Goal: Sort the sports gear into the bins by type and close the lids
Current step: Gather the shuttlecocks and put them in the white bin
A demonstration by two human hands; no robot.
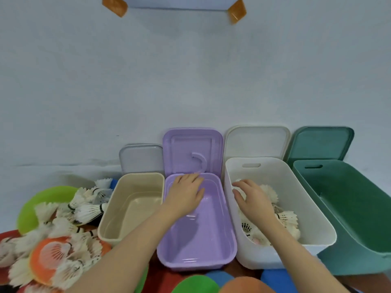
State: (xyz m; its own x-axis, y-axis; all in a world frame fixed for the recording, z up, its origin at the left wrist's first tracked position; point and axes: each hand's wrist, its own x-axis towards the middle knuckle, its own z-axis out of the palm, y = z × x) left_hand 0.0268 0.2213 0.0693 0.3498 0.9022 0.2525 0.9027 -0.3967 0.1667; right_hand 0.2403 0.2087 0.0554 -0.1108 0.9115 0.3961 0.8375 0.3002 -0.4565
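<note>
Right now my left hand (pixel 186 192) hovers flat, fingers spread and holding nothing, over the purple bin (pixel 196 250). My right hand (pixel 252 197) reaches into the white bin (pixel 313 218), fingers curled on a shuttlecock (pixel 238 188) above others lying there. More shuttlecocks (pixel 84 210) sit piled left of the beige bin (pixel 110 227). All 4 lids stand open.
</note>
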